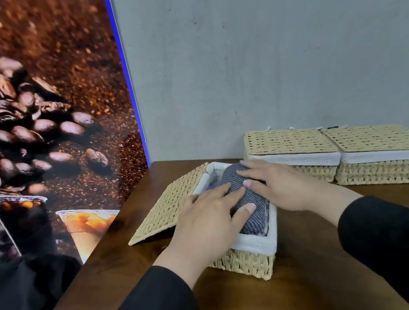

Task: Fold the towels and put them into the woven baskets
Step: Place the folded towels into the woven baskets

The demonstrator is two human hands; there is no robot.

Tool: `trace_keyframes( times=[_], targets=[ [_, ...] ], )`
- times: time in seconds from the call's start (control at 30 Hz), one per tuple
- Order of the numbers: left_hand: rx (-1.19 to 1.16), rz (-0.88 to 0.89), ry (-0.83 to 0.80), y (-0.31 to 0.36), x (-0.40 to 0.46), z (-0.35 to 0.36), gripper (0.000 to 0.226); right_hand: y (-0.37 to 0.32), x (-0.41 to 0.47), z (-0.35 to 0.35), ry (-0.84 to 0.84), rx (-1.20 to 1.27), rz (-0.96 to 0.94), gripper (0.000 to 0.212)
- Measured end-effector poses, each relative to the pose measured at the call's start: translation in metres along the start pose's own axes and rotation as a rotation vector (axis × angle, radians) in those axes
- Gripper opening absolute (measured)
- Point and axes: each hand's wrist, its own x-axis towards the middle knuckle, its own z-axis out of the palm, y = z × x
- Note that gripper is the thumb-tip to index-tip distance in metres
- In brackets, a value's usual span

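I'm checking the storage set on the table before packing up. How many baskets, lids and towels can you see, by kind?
Woven baskets: 3, one open, two closed
Woven lids: 3, one hanging open, two shut
Towels: 1, grey striped towel in the open basket, under both hands
Total: 7

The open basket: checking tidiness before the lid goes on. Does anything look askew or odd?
Slightly. The towel bulges above the basket's white liner rim, with both the left hand and the right hand pressing it flat. The lid leans tilted against the basket's left side. Nothing looks spilled or damaged.
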Motion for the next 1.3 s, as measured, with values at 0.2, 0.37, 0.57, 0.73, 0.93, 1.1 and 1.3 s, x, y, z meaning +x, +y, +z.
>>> trace_keyframes(
  times=[0.2, 0.37, 0.57, 0.73, 0.93, 1.1, 1.3],
  targets=[
    [0.098, -0.003, -0.128, -0.008, 0.005, -0.001, 0.052, 0.015, 0.002, 0.017, -0.139, 0.071, 0.045, 0.054],
    [0.091, 0.020, -0.147, -0.016, 0.007, -0.004, 0.047, 0.012, 0.000, 0.016, -0.187, 0.059, 0.079, 0.057],
    [0.099, 0.180, -0.192, -0.044, -0.001, -0.017, 0.041, -0.014, -0.032, 0.003, -0.230, -0.220, 0.082, 0.065],
    [-0.067, 0.162, -0.197, -0.073, -0.011, -0.026, 0.034, -0.036, -0.065, -0.022, -0.237, -0.233, 0.001, 0.060],
    [-0.713, -0.454, 0.189, -0.069, -0.036, -0.016, 0.068, -0.006, -0.052, -0.020, 0.314, 0.288, 0.201, 0.051],
    [-0.993, -0.561, 0.107, -0.056, -0.031, 0.000, 0.031, 0.005, -0.019, 0.006, 0.120, 0.624, 0.408, 0.064],
    [-1.013, -0.469, -0.011, -0.074, -0.017, -0.007, 0.027, 0.005, 0.015, 0.010, 0.074, 0.685, 0.600, 0.077]
  ],
)
